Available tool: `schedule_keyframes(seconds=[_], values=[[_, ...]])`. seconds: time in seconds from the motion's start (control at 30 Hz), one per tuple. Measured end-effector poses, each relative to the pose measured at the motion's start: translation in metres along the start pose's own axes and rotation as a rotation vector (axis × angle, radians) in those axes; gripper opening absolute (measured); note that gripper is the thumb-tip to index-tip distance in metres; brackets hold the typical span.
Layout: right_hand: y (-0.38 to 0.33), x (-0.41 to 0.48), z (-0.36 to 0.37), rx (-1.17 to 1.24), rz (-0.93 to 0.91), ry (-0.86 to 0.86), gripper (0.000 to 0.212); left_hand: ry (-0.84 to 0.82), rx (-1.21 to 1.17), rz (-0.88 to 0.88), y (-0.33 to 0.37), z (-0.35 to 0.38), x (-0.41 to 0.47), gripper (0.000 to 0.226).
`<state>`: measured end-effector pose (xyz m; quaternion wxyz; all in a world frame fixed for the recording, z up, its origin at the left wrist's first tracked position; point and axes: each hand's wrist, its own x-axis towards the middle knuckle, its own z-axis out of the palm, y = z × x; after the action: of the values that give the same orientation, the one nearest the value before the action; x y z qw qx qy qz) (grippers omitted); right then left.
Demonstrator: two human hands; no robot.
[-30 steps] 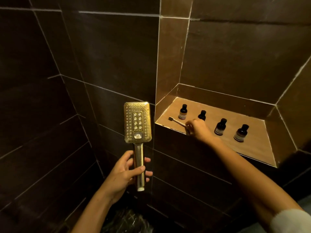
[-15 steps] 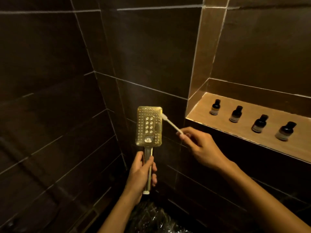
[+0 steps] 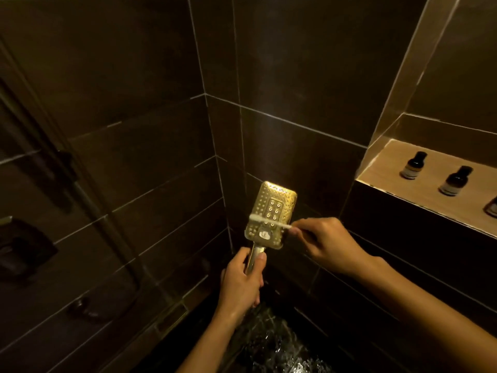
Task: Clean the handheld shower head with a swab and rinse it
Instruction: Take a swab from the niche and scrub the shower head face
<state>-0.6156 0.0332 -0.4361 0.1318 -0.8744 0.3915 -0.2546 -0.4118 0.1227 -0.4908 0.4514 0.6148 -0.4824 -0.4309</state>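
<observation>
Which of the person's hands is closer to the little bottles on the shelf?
Right. The right hand, pinching the swab, is below and left of the bottles; the left hand grips the shower head by its handle, lower and farther left.

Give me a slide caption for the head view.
Left hand grips the gold shower head by its handle; right hand holds a swab across its face.

niche shelf (image 3: 382,170): dark bottles (image 3: 455,181) upright | tiled wall (image 3: 295,76) | marble floor (image 3: 269,345)
</observation>
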Motion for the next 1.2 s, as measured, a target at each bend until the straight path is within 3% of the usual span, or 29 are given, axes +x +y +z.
schedule_keyframes(seconds=[0.07, 0.2, 0.33, 0.47, 0.6, 0.73, 0.77, 0.87, 0.9, 1.0, 1.03, 1.17, 1.2], values=[[0.002, 0.006, 0.002, -0.004, 0.032, 0.081, 0.028, 0.007, 0.004, -0.017, -0.005, -0.004, -0.001, 0.015], [-0.006, 0.005, 0.016, 0.003, -0.108, -0.160, 0.022, 0.034, -0.027, -0.057, -0.011, -0.008, -0.001, 0.012], [0.007, 0.016, 0.007, 0.017, 0.045, 0.076, 0.018, 0.030, -0.031, -0.080, -0.013, -0.013, -0.001, 0.014], [-0.002, 0.013, 0.015, -0.002, -0.123, -0.220, 0.019, 0.025, -0.019, -0.082, -0.015, -0.014, 0.000, 0.013], [0.014, 0.024, 0.004, -0.011, 0.032, 0.051, 0.022, 0.012, -0.035, -0.088, -0.018, -0.016, 0.000, 0.015], [-0.002, 0.015, 0.009, 0.001, -0.159, -0.259, 0.023, -0.002, -0.050, -0.084, -0.018, -0.015, -0.002, 0.015], [-0.002, 0.015, 0.009, -0.020, -0.158, -0.247, 0.021, -0.002, -0.051, -0.085, -0.019, -0.016, -0.001, 0.015], [0.016, 0.021, 0.000, -0.029, 0.036, 0.031, 0.018, 0.004, -0.049, -0.090, -0.020, -0.016, 0.000, 0.015], [0.017, 0.021, -0.001, -0.016, 0.046, 0.030, 0.017, 0.005, -0.048, -0.091, -0.020, -0.016, 0.000, 0.015], [-0.001, 0.012, 0.009, 0.005, -0.134, -0.268, 0.019, -0.001, -0.043, -0.089, -0.020, -0.017, 0.000, 0.013], [-0.005, 0.010, 0.010, -0.007, -0.149, -0.291, 0.021, -0.004, -0.041, -0.085, -0.020, -0.017, -0.001, 0.013], [0.017, 0.022, -0.001, -0.056, 0.058, 0.151, 0.015, -0.009, -0.042, -0.082, -0.019, -0.019, -0.001, 0.013], [0.017, 0.021, -0.002, -0.051, 0.052, 0.143, 0.015, -0.007, -0.043, -0.090, -0.019, -0.020, -0.002, 0.013]])
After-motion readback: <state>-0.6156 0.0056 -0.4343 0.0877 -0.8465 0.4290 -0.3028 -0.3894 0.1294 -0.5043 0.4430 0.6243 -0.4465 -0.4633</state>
